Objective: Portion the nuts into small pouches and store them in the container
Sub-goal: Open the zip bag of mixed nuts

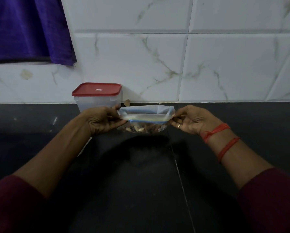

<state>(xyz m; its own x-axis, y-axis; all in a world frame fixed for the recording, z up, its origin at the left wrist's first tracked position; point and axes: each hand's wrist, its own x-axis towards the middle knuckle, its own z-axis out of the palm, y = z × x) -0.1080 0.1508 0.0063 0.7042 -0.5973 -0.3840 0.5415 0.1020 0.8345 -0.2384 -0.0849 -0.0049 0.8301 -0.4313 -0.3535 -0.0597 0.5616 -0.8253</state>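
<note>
You have the pouch [146, 115] stretched between your two hands at the centre of the frame. Your left hand [104, 120] pinches one end of its blue and yellow zip strip and your right hand [193, 121] pinches the other. Pulling the ends apart keeps the strip taut and straight. The mouth is open at the back, so you look set either to widen it or to press it shut; I cannot tell which. The nuts [140, 128] have sunk to the bottom of the pouch, well below the strip, which keeps them clear of the seal. The shadow beneath suggests the pouch hangs just above the dark worktop [140, 182]. The container [97, 100] stands just left of centre, behind your left hand and against the tiled wall [224, 64]. Its red lid [97, 89] is still on, so it must come off before any pouch goes in. A small pale mark sits at the middle of the lid, too small to read, and I see no print on the pouch. A purple cloth [28, 29] hangs at the upper left of the frame.
</note>
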